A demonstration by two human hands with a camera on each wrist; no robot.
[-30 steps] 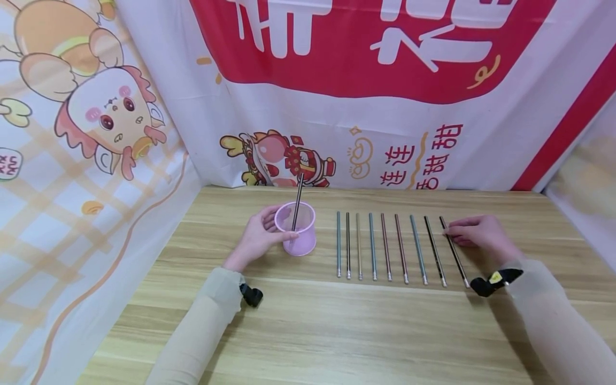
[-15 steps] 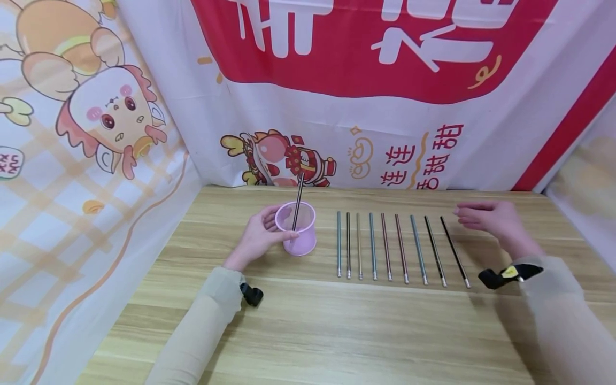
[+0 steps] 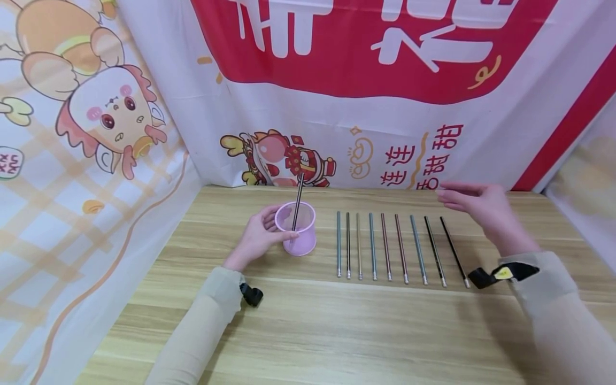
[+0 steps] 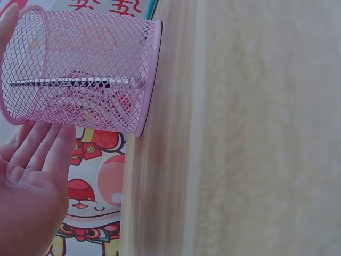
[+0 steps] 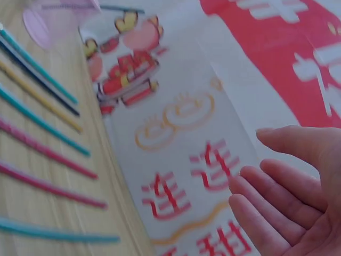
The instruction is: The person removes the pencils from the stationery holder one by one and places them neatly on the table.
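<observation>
A pink mesh pencil cup (image 3: 304,245) stands upright on the wooden table with one dark pencil (image 3: 299,193) leaning in it. My left hand (image 3: 254,238) holds the cup from its left side, thumb at the near rim and fingers at the far side; in the left wrist view the fingers lie along the mesh. To the right of the cup, several pencils lie side by side in a row, eraser ends toward me. The rightmost is a black pencil (image 3: 453,248). My right hand (image 3: 488,211) is raised above the row's right end, holding nothing, fingers loosely extended in the right wrist view.
A printed cloth (image 3: 385,107) hangs behind the table's back edge, and another patterned cloth (image 3: 96,214) hangs at the left. The wooden tabletop (image 3: 337,331) stretches in front of the pencils.
My right hand has left the rightmost black pencil, first drawing back to the right, then rising and shifting up and left above the table. Left hand and cup stay still.
</observation>
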